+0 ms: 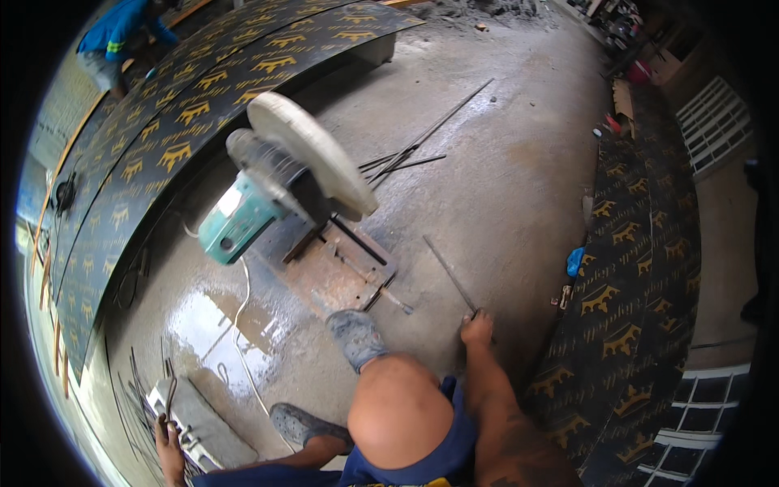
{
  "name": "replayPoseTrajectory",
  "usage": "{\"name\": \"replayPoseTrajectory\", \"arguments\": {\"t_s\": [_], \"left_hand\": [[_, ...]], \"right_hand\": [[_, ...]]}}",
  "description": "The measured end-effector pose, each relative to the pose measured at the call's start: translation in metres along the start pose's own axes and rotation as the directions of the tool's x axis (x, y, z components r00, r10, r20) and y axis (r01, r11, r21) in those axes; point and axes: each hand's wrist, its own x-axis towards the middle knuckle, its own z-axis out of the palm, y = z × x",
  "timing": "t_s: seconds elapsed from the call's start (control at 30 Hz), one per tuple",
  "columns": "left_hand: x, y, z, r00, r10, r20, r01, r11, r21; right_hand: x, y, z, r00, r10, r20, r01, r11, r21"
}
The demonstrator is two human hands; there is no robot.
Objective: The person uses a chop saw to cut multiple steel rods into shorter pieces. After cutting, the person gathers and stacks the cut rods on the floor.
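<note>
My right hand is closed round one end of a thin straight metal rod, which points away and to the left over the wet floor. Low on the left, my left hand is closed on a dark bent metal rod, beside a grey block and a bundle of thin rods. Between and ahead of my hands stands a chop saw with a teal motor, a big pale round guard and a rusty base. My shoe is against the base's near edge.
A white cord runs across the floor past a puddle. Long rods lie beyond the saw. Black printed panels stand raised at left; another panel lies at right. A person in blue bends at far left.
</note>
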Motion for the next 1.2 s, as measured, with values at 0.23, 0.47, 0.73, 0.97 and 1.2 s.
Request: {"name": "replayPoseTrajectory", "arguments": {"t_s": [0.23,0.47,0.73,0.97,1.2], "left_hand": [[0.024,-0.024,0.023,0.980,-0.163,0.113,0.160,0.987,0.033],[0.026,0.011,0.024,0.977,-0.158,0.141,0.137,0.980,0.144],[0.014,0.016,0.024,0.960,-0.249,0.130,0.234,0.964,0.124],[0.016,0.024,0.028,0.951,-0.277,0.140,0.253,0.953,0.167],[0.014,0.018,0.028,0.955,-0.263,0.137,0.246,0.960,0.133]], "right_hand": [[0.011,-0.017,0.005,0.994,0.043,-0.100,-0.028,0.989,0.146],[0.007,-0.058,0.017,0.952,-0.256,-0.170,0.255,0.967,-0.029],[-0.017,-0.075,0.033,0.902,-0.424,-0.083,0.422,0.906,-0.041],[0.020,-0.127,0.006,0.975,-0.199,-0.103,0.224,0.873,0.434],[0.059,-0.235,-0.072,0.953,-0.286,0.099,0.230,0.898,0.375]]}}
